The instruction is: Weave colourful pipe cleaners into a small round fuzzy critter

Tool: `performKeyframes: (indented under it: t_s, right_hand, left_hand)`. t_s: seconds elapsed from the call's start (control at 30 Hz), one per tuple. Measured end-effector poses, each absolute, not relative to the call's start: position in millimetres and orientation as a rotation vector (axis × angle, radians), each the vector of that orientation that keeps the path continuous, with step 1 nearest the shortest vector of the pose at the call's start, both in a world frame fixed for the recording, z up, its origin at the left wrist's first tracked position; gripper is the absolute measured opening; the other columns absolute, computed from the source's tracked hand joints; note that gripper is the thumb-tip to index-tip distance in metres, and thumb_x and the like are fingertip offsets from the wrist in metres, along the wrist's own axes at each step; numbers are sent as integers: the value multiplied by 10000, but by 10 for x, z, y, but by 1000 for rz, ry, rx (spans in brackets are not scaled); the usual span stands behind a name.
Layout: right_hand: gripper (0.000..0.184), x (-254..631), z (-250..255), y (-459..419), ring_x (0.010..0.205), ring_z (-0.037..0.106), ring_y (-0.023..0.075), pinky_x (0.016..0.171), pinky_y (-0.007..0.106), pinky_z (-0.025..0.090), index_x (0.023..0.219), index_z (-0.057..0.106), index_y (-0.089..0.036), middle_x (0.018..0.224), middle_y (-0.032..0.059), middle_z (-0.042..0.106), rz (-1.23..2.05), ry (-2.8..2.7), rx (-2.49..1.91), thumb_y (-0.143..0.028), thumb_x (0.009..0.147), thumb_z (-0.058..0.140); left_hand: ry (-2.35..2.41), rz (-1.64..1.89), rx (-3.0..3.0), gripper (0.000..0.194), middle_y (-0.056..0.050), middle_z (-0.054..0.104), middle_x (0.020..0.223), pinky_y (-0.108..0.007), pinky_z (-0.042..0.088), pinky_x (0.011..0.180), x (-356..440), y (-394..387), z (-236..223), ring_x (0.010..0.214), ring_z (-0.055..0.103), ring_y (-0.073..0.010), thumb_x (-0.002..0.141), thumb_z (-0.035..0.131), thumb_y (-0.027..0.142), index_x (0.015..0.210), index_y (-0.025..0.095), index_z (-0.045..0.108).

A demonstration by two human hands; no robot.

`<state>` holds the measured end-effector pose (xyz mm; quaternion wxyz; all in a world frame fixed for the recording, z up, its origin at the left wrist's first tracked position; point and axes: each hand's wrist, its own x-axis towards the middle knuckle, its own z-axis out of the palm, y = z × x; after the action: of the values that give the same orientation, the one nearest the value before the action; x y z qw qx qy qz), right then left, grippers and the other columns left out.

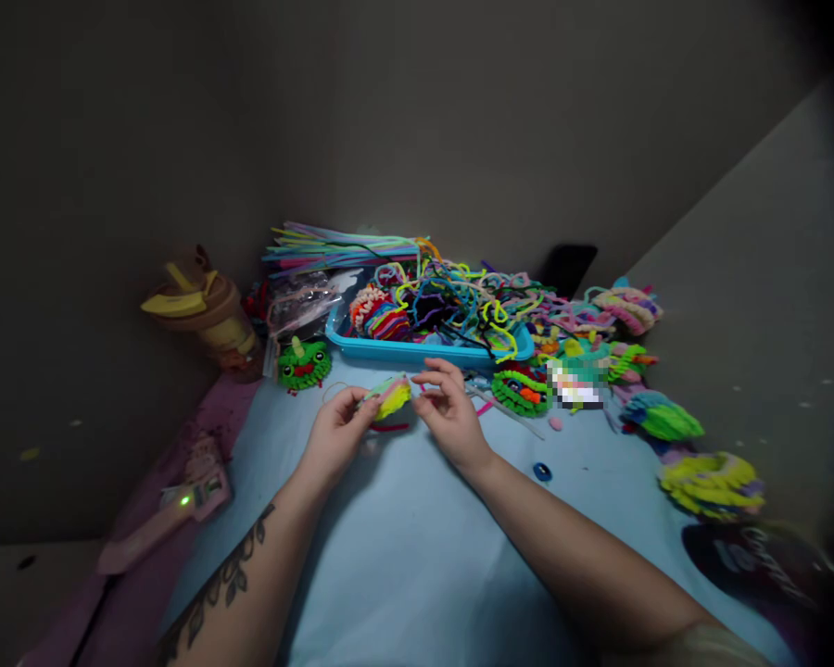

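My left hand [339, 424] is closed on a small fuzzy pipe-cleaner piece [393, 398], yellow with pink and pale green, pinched between thumb and fingers. Just right of that piece, my right hand [453, 419] has its fingers bent and thumb apart from them, with no object visible between. Whether its fingertips touch the piece's edge is hard to see. Beneath the hands, a dark pink strip [390, 427] lies on the light blue table cover [410, 556]. A green fuzzy face [304, 364] lies beyond my left hand, and another green one [520, 393] beyond my right.
A blue tray [417, 351] heaped with tangled pipe cleaners stands at the back, with straight pipe cleaners [347, 248] behind it. A lidded cup [219, 320] and a pink glue gun [201, 482] are left. Several fuzzy pieces, including a yellow one [712, 484], line the right side.
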<state>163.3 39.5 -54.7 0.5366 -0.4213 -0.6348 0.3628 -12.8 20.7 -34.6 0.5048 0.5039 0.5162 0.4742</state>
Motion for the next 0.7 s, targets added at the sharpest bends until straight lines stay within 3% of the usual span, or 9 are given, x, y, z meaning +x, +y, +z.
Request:
performKeyframes:
  t_s: [0.17,0.43,0.7]
  right_hand:
    - [279,1626,-532,355,1267,397,251,1037,436,365,1028,595,-275,1309,75,382,784,-1723,-874,-238,763,673]
    - [286,1618,-500,360,1134,497,235,957,428,418,1035,563,-275,1138,73,514,829,-1858,-825,-213,772,657]
    - [169,1622,-503,364,1098,516,221,931,413,423,932,577,-253,1104,68,513,823,-1865,-824,-229,786,660]
  left_hand:
    - [1102,1066,1035,327,1,589,693,-196,409,512,-130,170,-343,574,509,-102,721,671,462,811,156,597]
    - [1156,1062,1208,375,-4,569,669,-215,381,545,-146,166,-193,598,495,-115,706,655,515,761,144,632]
    - [1168,1025,1187,296,11,553,681,-214,363,554,-128,163,-172,592,480,-104,714,646,429,792,148,596]
